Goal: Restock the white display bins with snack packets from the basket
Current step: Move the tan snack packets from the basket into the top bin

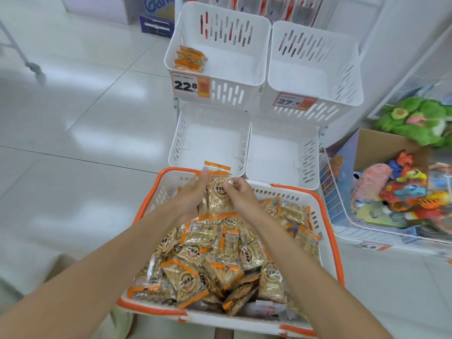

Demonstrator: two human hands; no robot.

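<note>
A white basket with an orange rim (151, 194) stands in front of me, heaped with several clear snack packets with orange edges (215, 260). Above its far end, my left hand (193, 192) and my right hand (241, 194) together hold a small stack of snack packets (218, 189) upright. Four white display bins stand behind the basket. The upper left bin (254, 67) holds a few packets (190, 59) in its left corner. The upper right bin (315, 57), lower left bin (210, 138) and lower right bin (281, 148) have nothing in them.
Price tags reading 22.8 (190, 84) and 27.6 (294, 101) hang on the upper bins. A wire bin of colourful toys (401, 194) and a green plush toy (415, 118) stand to the right. Glossy white floor tiles lie to the left.
</note>
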